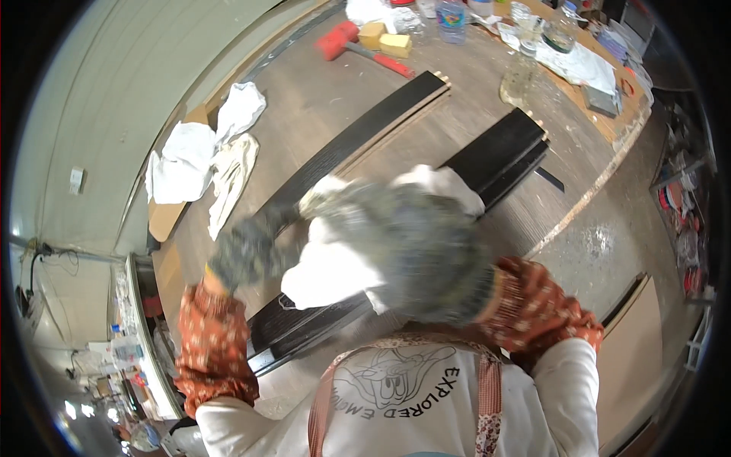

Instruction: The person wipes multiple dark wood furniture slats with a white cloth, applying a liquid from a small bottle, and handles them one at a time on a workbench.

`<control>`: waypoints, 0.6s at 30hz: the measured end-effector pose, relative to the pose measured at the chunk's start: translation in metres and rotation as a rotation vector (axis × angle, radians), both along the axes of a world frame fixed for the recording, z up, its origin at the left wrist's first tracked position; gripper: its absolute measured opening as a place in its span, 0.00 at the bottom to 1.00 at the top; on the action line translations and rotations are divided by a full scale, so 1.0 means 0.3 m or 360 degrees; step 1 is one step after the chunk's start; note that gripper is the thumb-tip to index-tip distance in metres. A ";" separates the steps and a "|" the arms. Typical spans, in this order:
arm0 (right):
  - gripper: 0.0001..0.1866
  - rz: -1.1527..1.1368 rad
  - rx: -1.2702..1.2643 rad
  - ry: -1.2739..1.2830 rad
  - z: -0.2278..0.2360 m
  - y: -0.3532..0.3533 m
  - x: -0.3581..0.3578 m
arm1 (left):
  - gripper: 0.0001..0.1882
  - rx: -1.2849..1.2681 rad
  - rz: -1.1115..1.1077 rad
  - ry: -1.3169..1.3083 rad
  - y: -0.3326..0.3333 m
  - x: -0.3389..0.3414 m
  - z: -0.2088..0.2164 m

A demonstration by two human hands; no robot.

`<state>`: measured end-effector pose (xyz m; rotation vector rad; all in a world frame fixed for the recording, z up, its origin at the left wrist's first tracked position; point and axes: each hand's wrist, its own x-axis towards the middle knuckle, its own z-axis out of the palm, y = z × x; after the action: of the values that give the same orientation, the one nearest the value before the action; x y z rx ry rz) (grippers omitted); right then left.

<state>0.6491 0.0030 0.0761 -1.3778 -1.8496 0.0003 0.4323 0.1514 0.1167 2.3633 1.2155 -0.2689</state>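
Both my hands wear grey-green work gloves. My right hand (415, 255), smeared by motion, presses a white cloth (331, 270) over the nearer black wooden piece (495, 156); folds of the cloth stick out on both sides of the glove. That piece lies slanting across the table, with light dowels at its far end. My left hand (247, 247) is at the near end of a second black strip (358, 133), which lies farther off and also has dowels at its tip. Blur hides whether the left fingers grip the strip.
White rags (183, 160) lie on the brown table (297, 114) at the left. At the back are a red mallet (339, 42), yellow sponge blocks (394, 45) and plastic bottles (451, 21). A grey block (600, 100) sits near the right edge. Flat boards (632, 358) stand at the lower right.
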 end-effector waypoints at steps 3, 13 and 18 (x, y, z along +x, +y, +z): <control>0.24 -0.0030 -0.0319 -0.0489 -0.085 0.063 -0.033 | 0.41 0.0028 -0.0938 -0.0165 -0.136 -0.107 -0.022; 0.28 -0.1494 -0.0360 -0.0092 -0.327 -0.121 1.106 | 0.44 0.0168 -0.0312 -0.0248 -0.330 -0.076 -0.129; 0.31 -0.1653 0.0266 0.0095 -0.096 -0.194 0.925 | 0.44 0.0149 -0.0305 -0.0327 -0.326 -0.090 -0.148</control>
<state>0.9266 -0.0552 0.0474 -2.0174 -0.8831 -0.6122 0.4052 0.0536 0.0723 2.5195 0.9269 -0.0291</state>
